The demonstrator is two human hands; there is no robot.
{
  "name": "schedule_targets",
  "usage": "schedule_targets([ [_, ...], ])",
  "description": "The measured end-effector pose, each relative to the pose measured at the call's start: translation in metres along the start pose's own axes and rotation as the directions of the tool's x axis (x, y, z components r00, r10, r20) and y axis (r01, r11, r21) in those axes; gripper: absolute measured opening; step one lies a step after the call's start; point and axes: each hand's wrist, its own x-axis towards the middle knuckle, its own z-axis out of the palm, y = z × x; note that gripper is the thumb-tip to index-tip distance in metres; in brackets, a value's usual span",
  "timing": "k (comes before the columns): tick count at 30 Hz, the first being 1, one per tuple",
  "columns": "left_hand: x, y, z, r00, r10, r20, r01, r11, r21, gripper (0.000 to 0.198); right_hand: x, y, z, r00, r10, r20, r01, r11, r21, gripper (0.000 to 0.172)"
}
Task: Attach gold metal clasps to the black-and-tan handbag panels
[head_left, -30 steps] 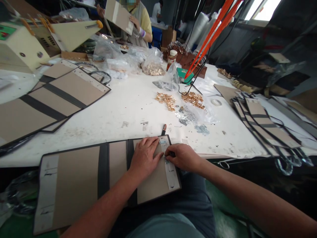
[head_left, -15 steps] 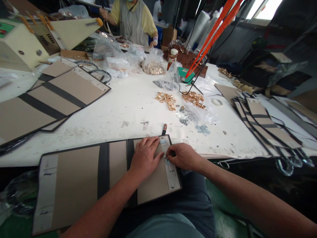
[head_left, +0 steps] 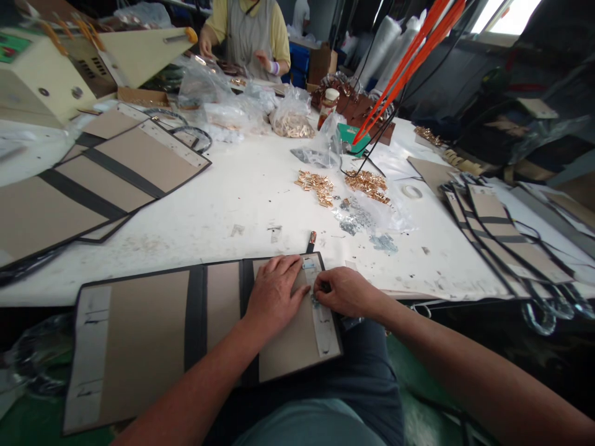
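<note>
A long beige panel with black edging and black bands [head_left: 149,328] lies across my lap and the table's front edge. My left hand [head_left: 275,291] rests flat on its right part, fingers spread. On the white strip [head_left: 325,334] at the panel's right end, my right hand [head_left: 341,291] has its fingertips pinched around something small and dark that I cannot make out. A small metal piece shows on the strip beside the fingertips. Just beyond the panel's top edge, a dark strap end with a copper-coloured tip [head_left: 312,240] sticks out.
Gold-coloured metal pieces [head_left: 367,184] and small silver plates [head_left: 354,220] lie mid-table. More panels are at left [head_left: 125,167] and right [head_left: 493,217]. A cream machine [head_left: 46,80] stands at the back left. Orange cords [head_left: 404,68] hang down. A person [head_left: 251,37] works across the table.
The view has shifted slightly. My hands stay at nearly the same place on the panel. Across the table, the person's hands have moved; one is now raised near the chest.
</note>
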Motion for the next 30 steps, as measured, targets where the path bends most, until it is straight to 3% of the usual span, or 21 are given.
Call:
schedule_targets([
  [14,0.001,0.001,0.001,1.0,-0.009,0.021,0.01,1.0,-0.027,0.053,0.0,0.002,0.003,1.0,0.004,0.004,-0.004,1.0,-0.021,0.015],
  [23,0.001,0.001,0.002,1.0,-0.006,0.023,0.006,1.0,-0.007,0.053,-0.006,0.004,0.016,0.995,-0.046,-0.085,0.036,0.993,-0.117,0.016],
  [28,0.001,0.0,0.001,1.0,0.008,0.014,-0.007,1.0,-0.003,0.052,-0.013,0.007,0.023,0.99,-0.011,-0.137,0.0,0.997,-0.078,0.018],
  [30,0.001,-0.001,0.0,1.0,0.005,0.019,-0.004,1.0,-0.004,0.051,-0.015,0.01,0.017,0.989,0.005,-0.146,-0.002,1.0,0.025,0.012],
])
